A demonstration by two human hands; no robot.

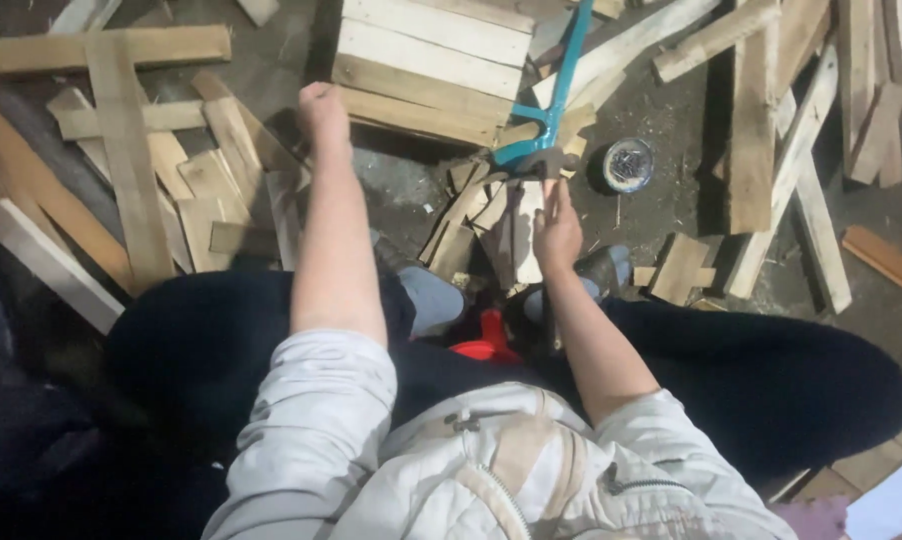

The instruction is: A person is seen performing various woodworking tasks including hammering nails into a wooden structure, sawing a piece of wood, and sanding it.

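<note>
My left hand (323, 108) is stretched forward and curled into a fist, with nothing visible in it. It hovers beside the near-left corner of a slatted wooden panel (426, 70) and above loose short boards (221, 180). My right hand (556, 228) reaches forward with its fingers extended. Its fingertips touch the dark handle end of a teal-framed saw (554, 105), which leans over a small heap of split wood pieces (491, 225). The fingers are not wrapped around the handle.
A round open tin (628, 165) stands on the dirty floor right of the saw. Long planks (791, 140) lie at the right, crossed boards (121, 130) at the left. My dark-trousered legs and a red object (486, 342) fill the near ground.
</note>
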